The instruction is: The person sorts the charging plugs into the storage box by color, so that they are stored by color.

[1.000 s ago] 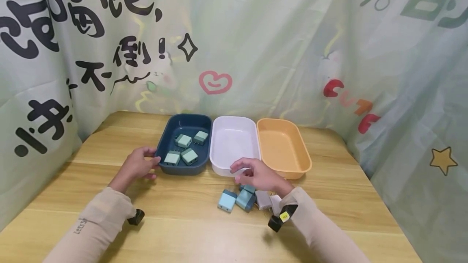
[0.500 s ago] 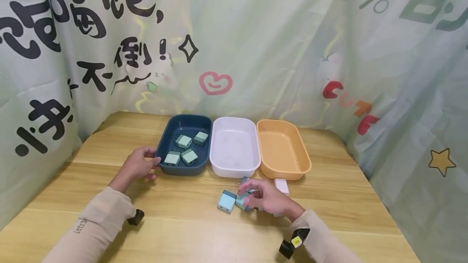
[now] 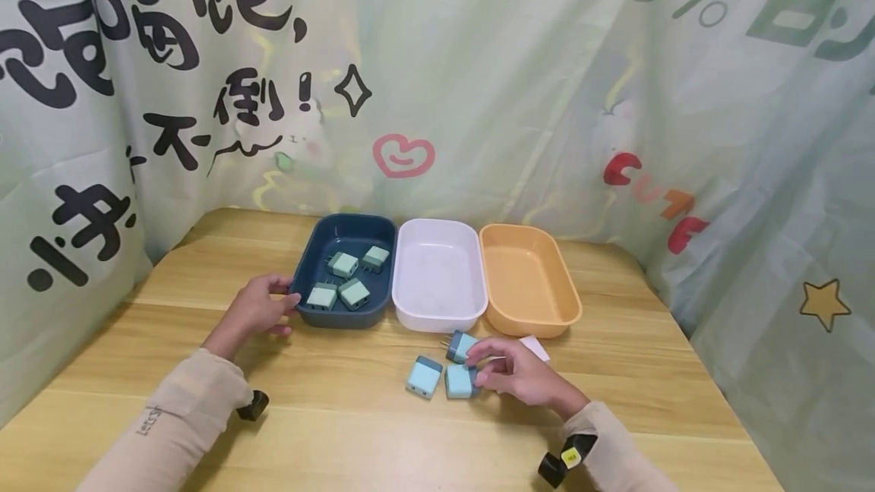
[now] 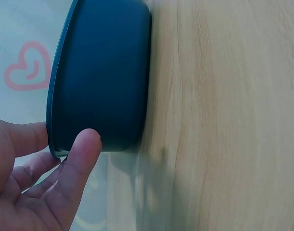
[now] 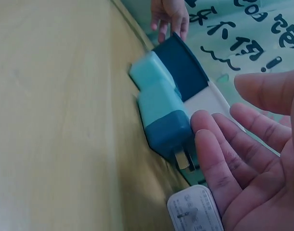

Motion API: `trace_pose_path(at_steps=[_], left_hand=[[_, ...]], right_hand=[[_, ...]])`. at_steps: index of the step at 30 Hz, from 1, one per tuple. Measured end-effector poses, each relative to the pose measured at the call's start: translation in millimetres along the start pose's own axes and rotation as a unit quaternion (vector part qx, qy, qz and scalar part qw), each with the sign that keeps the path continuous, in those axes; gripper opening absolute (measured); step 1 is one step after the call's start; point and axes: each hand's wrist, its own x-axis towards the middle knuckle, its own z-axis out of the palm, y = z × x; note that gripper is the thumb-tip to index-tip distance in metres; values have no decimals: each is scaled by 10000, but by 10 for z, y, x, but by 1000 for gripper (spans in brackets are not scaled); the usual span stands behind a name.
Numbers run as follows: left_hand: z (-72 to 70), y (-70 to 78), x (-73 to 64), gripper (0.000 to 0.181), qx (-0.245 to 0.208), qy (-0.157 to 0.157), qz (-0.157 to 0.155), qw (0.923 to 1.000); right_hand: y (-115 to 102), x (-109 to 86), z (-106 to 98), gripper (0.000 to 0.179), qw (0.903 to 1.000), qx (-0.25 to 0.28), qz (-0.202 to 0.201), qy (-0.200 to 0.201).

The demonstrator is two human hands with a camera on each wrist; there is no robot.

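My left hand [image 3: 258, 305] holds the near-left corner of a dark blue bin [image 3: 347, 318]. In the left wrist view, the thumb lies against the bin's outer wall and the other fingers are at its rim. Several pale green plug chargers [image 3: 343, 264] lie inside that bin. Over the table, my right hand [image 3: 522, 374] has loosely bent fingers and nothing in its grasp. Its fingertips are right beside a two-tone blue charger [image 3: 459, 382]. Two more blue chargers, one farther back [image 3: 461, 345] and one to the left [image 3: 424, 376], lie close by. A white charger [image 5: 195, 208] sits under the hand, mostly hidden in the head view.
A white bin [image 3: 440, 317] and an orange bin [image 3: 533, 323] stand in a row to the right of the dark blue one. Behind the wooden table [image 3: 342, 431] hangs a printed curtain [image 3: 492, 97].
My right hand has drawn back from near the white bin toward the right and front, to beside the chargers. The blue and white chargers have shifted apart. The left hand has stayed at the blue bin.
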Motion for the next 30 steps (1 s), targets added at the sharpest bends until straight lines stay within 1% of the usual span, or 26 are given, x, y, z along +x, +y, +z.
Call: trace_pose_path(at_steps=[2, 7, 9, 15, 18, 21, 27, 30], left_hand=[[3, 2, -3, 50, 16, -12, -6, 10000], [5, 13, -11, 50, 48, -28, -41, 10000], [5, 18, -12, 50, 53, -19, -51, 10000], [7, 15, -6, 49, 70, 8, -56, 10000], [-6, 16, -6, 49, 64, -4, -61, 10000], [-4, 13, -10, 50, 62, -9, -70, 10000], [-8, 24, -15, 50, 52, -3, -65, 10000], [1, 22, -9, 51, 39, -20, -67, 10000]], right_hand=[[4, -26, -34, 32, 9999, -62, 60, 82], [8, -41, -72, 32, 9985, -520, -4, 185], [7, -27, -68, 33, 9976, -671, -12, 138], [-8, 31, -24, 35, 9949, -994, 184, -62], [-26, 64, 8, 36, 9930, -1153, 219, -156], [-50, 82, 40, 37, 9902, -1358, 252, -214], [-125, 125, 87, 40, 9814, -1862, 399, -235], [-135, 143, 100, 44, 9781, -2006, 493, -248]])
